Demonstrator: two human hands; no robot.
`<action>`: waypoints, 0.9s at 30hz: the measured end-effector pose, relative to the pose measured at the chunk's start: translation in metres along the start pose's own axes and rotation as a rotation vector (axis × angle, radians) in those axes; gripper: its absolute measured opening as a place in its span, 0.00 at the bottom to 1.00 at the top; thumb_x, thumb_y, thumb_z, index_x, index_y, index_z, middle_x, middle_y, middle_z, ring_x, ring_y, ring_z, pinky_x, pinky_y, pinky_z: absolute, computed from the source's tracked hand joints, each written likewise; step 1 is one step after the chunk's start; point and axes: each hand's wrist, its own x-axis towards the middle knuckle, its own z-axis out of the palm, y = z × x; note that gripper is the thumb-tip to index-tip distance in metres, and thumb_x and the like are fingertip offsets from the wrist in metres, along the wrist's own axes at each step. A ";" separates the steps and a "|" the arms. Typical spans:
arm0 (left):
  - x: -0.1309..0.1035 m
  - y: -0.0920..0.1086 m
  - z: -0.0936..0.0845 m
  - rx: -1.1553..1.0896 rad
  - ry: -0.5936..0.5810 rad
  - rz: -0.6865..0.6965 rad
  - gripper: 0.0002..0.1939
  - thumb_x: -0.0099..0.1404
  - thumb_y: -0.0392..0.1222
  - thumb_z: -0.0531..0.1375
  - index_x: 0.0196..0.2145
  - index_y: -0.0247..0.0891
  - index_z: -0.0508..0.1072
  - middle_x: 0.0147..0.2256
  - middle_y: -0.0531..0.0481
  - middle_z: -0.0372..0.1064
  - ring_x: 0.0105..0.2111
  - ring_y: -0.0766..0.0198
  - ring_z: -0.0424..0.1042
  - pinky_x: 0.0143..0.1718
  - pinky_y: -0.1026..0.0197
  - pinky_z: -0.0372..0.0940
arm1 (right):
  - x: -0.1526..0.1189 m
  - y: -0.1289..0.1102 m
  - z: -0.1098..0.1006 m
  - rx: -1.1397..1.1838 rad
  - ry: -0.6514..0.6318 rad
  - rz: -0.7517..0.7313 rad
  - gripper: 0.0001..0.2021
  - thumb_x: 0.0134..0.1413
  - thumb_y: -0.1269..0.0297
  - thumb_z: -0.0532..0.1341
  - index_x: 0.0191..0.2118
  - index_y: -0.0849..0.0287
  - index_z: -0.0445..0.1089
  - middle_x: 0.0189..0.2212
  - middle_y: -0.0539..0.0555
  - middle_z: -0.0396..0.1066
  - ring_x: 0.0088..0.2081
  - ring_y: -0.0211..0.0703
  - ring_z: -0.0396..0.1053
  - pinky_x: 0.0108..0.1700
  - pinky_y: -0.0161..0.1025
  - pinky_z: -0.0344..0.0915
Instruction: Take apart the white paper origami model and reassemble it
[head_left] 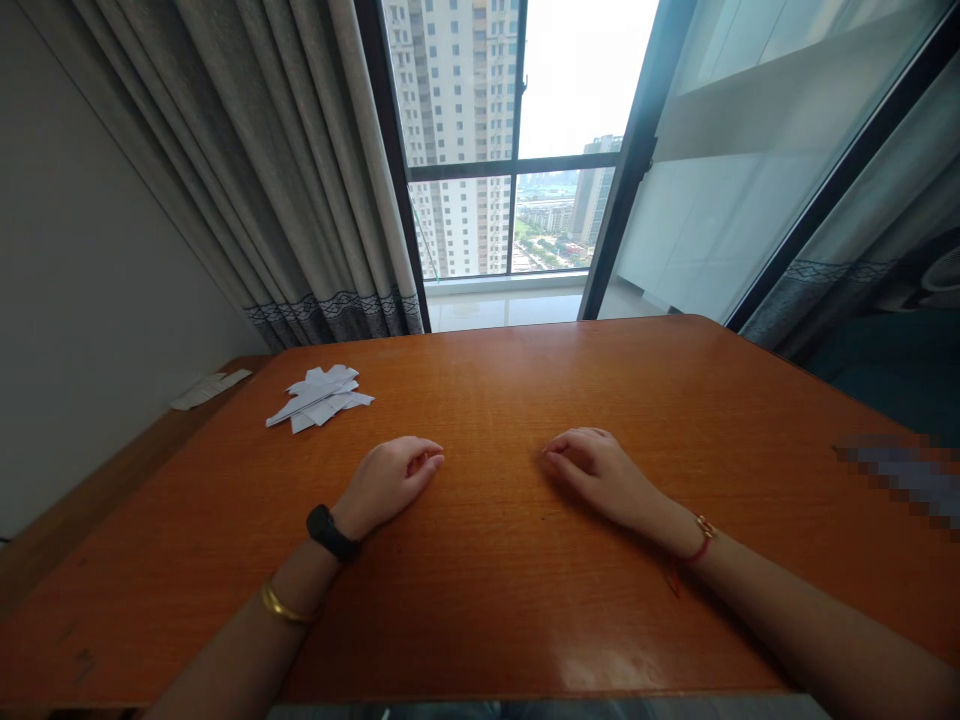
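My left hand (390, 482) lies on the brown wooden table (480, 600), its fingers curled and the thumb tip close to them. A small hollow shows between thumb and fingers, with nothing visible in it. To the right, my right hand (592, 470) rests palm down on the same table, fingers bent in and the thumb against them; I see no object in it. A wide stretch of tabletop separates the two hands. Beyond my left hand lies a loose pile of white paper strips (321, 395), touched by neither hand.
Some whitish strips (210, 388) lie on a ledge left of the table. A blurred, pixelated item (907, 475) is at the right edge. Behind the table are a grey curtain (300, 180) and a dark-framed window (516, 165).
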 end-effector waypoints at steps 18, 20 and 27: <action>-0.002 -0.001 0.001 0.053 -0.032 0.074 0.14 0.69 0.47 0.51 0.41 0.43 0.76 0.40 0.51 0.76 0.40 0.61 0.73 0.41 0.62 0.63 | 0.000 -0.001 0.003 0.012 -0.010 0.003 0.07 0.59 0.62 0.56 0.34 0.54 0.71 0.34 0.50 0.75 0.38 0.43 0.70 0.50 0.46 0.58; -0.002 0.000 0.002 0.057 -0.029 0.076 0.14 0.69 0.46 0.51 0.41 0.43 0.76 0.40 0.51 0.76 0.40 0.61 0.73 0.41 0.62 0.63 | 0.000 -0.001 0.003 0.016 -0.009 0.005 0.07 0.59 0.63 0.57 0.34 0.54 0.71 0.34 0.49 0.75 0.38 0.43 0.70 0.50 0.47 0.57; -0.002 -0.001 0.001 0.060 -0.028 0.078 0.14 0.69 0.46 0.51 0.40 0.43 0.76 0.40 0.51 0.76 0.40 0.61 0.73 0.41 0.62 0.63 | -0.001 -0.002 0.004 0.017 0.009 -0.008 0.07 0.59 0.64 0.56 0.34 0.54 0.71 0.34 0.50 0.75 0.38 0.43 0.70 0.50 0.47 0.57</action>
